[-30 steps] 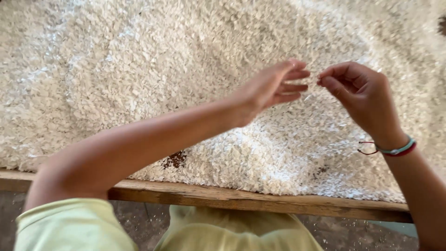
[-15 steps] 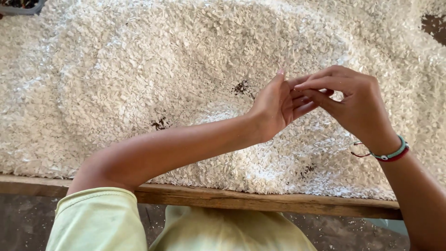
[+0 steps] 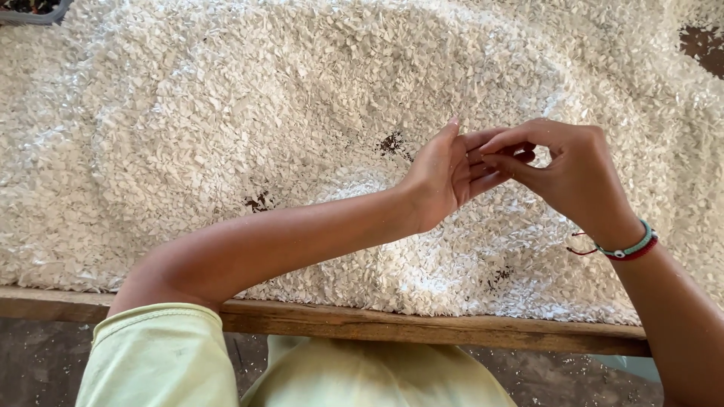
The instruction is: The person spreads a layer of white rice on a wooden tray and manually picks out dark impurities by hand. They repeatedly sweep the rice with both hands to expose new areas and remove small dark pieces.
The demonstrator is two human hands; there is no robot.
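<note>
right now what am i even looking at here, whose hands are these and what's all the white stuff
This is one view from a camera worn on a person's head, looking down at their own two bare hands. The left hand and the right hand meet above a wooden table, fingers pinched together. Whether anything small is held between them cannot be made out. The table is covered with a thick layer of small white flakes, with a few dark gaps. The right wrist wears a beaded bracelet; the pale green sleeve is the person's own.

a rough sorting workplace: wooden table [image 3: 422,325] heaped with white flakes [image 3: 226,128], dirt floor [image 3: 38,362]
</note>
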